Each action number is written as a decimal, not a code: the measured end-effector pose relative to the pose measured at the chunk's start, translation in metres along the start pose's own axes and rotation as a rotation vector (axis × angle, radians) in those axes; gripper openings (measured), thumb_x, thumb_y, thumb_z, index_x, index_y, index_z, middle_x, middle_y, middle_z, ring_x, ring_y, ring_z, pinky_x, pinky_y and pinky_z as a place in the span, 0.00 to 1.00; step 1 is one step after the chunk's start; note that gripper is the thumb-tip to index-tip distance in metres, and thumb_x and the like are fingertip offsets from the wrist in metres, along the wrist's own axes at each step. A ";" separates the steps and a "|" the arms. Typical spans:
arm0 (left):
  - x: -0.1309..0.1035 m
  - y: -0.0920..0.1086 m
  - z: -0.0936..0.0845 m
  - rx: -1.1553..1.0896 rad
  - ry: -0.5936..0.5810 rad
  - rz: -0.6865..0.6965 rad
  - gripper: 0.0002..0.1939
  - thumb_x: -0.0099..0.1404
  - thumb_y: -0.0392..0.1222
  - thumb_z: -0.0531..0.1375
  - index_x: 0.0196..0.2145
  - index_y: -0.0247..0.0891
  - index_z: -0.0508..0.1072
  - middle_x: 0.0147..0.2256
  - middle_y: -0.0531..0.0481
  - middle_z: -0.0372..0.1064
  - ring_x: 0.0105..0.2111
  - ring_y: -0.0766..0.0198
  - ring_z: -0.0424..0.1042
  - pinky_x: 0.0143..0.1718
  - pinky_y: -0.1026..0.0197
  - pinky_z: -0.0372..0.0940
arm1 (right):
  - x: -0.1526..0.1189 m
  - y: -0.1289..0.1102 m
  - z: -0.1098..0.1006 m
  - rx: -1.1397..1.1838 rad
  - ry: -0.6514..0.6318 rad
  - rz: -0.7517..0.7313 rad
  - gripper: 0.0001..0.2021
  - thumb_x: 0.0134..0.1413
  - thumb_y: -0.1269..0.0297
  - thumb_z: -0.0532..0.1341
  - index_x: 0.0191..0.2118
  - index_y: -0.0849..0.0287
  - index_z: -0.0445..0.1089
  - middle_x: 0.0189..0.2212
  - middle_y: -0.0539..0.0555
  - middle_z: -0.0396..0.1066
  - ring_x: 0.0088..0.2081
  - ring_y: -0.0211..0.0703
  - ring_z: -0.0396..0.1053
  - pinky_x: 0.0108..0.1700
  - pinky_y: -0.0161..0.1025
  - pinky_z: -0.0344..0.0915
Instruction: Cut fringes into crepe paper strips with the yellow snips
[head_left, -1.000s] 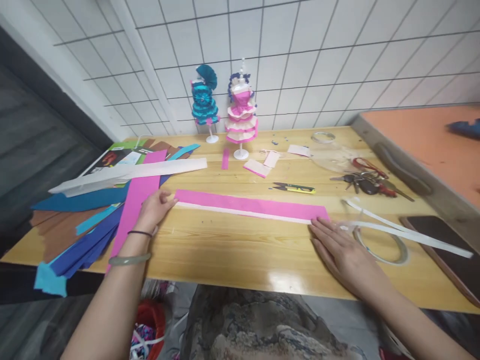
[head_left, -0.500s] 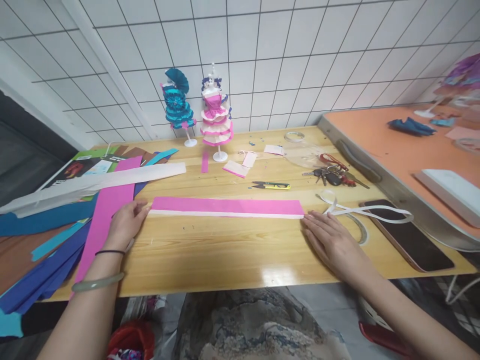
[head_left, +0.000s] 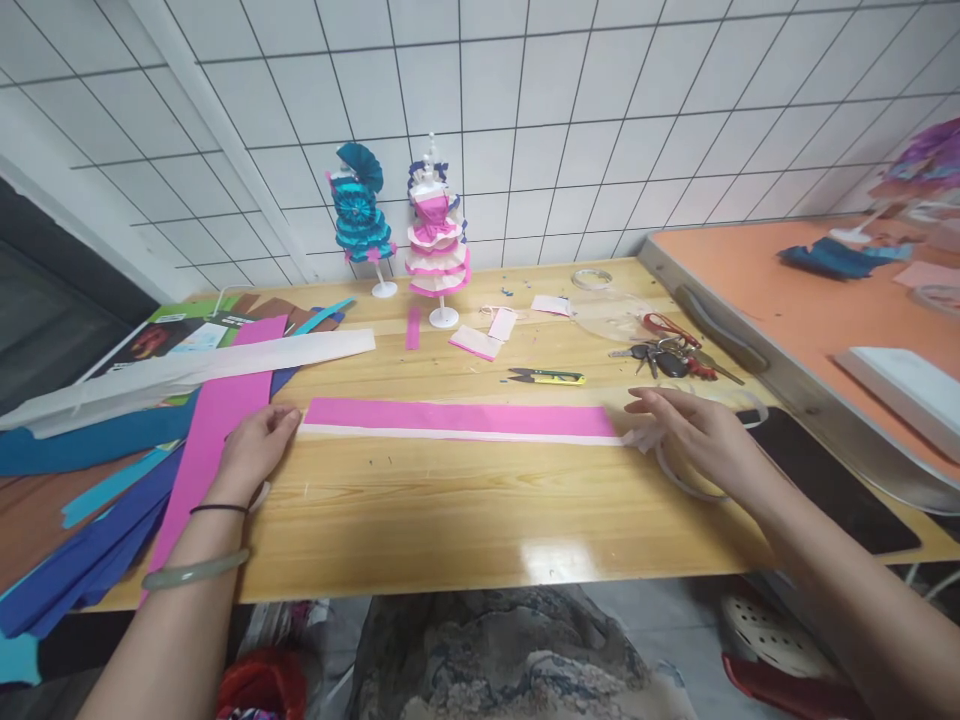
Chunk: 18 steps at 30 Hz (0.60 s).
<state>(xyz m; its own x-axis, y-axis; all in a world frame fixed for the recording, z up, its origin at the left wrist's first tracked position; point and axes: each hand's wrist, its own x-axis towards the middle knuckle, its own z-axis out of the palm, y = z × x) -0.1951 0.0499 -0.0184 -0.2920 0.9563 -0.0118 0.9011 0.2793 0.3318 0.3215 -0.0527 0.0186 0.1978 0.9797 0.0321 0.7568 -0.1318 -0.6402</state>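
A pink strip with a white band along its near edge lies flat across the wooden table. At its left end, my left hand has thumb and fingers pinched at the corner of the white band. My right hand is raised a little beyond the right end, fingers partly spread, over a loose white tape. Whether tape is caught under its fingers is unclear. Yellow-handled snips rest behind the strip.
Coloured paper strips pile up at the left. Two small dress stands are by the wall. Keys, a phone and an orange table are at the right.
My right hand has lifted off the strip's right end and moved right, its fingers parting. The white tape there has shifted. My left hand stays at the left end.
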 end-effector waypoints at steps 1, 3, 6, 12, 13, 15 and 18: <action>0.000 0.001 0.000 0.003 0.000 -0.001 0.19 0.58 0.55 0.52 0.41 0.42 0.69 0.39 0.50 0.72 0.39 0.57 0.70 0.37 0.59 0.61 | 0.002 -0.001 0.000 -0.029 -0.022 0.009 0.22 0.56 0.50 0.49 0.42 0.60 0.71 0.40 0.58 0.74 0.43 0.52 0.70 0.42 0.42 0.65; 0.000 0.002 0.000 0.004 0.009 -0.003 0.19 0.57 0.55 0.52 0.40 0.42 0.70 0.38 0.50 0.72 0.38 0.58 0.70 0.37 0.59 0.62 | 0.007 -0.002 0.001 -0.098 -0.053 0.003 0.22 0.56 0.50 0.50 0.44 0.61 0.70 0.40 0.58 0.74 0.42 0.52 0.70 0.42 0.42 0.64; 0.000 0.003 0.000 0.006 0.026 0.002 0.20 0.57 0.57 0.52 0.40 0.42 0.70 0.38 0.49 0.73 0.37 0.56 0.70 0.37 0.57 0.62 | 0.015 -0.002 0.007 -0.129 -0.112 -0.013 0.23 0.54 0.51 0.51 0.48 0.62 0.66 0.40 0.58 0.74 0.34 0.48 0.72 0.34 0.41 0.66; -0.001 0.004 0.002 -0.010 0.052 0.029 0.21 0.57 0.57 0.52 0.40 0.41 0.70 0.39 0.46 0.73 0.39 0.53 0.70 0.38 0.54 0.62 | 0.039 -0.001 0.025 -0.088 -0.217 0.013 0.24 0.51 0.56 0.54 0.53 0.62 0.62 0.39 0.58 0.72 0.27 0.41 0.70 0.20 0.34 0.62; -0.002 0.004 0.002 -0.014 0.061 0.031 0.21 0.57 0.56 0.52 0.40 0.41 0.71 0.39 0.46 0.73 0.39 0.53 0.70 0.38 0.55 0.62 | 0.042 -0.001 0.027 -0.109 -0.244 0.014 0.24 0.50 0.57 0.55 0.52 0.62 0.63 0.38 0.58 0.72 0.27 0.41 0.70 0.21 0.34 0.62; -0.003 0.004 0.004 -0.023 0.078 0.038 0.20 0.57 0.56 0.52 0.40 0.41 0.71 0.39 0.47 0.73 0.40 0.54 0.70 0.39 0.56 0.62 | 0.047 -0.003 0.030 -0.155 -0.309 0.003 0.22 0.49 0.56 0.56 0.48 0.61 0.66 0.35 0.56 0.73 0.28 0.41 0.69 0.24 0.34 0.62; -0.004 0.002 0.007 -0.054 0.100 0.051 0.19 0.57 0.55 0.52 0.39 0.41 0.72 0.38 0.49 0.73 0.38 0.57 0.70 0.39 0.59 0.61 | 0.048 -0.008 0.031 -0.196 -0.383 -0.016 0.20 0.47 0.51 0.57 0.42 0.59 0.69 0.29 0.52 0.73 0.28 0.41 0.69 0.27 0.34 0.62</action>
<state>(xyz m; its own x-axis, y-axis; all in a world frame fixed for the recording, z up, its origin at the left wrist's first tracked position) -0.1899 0.0475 -0.0240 -0.2792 0.9550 0.1001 0.8978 0.2226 0.3800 0.3054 0.0000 0.0014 -0.0327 0.9622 -0.2704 0.8693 -0.1061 -0.4828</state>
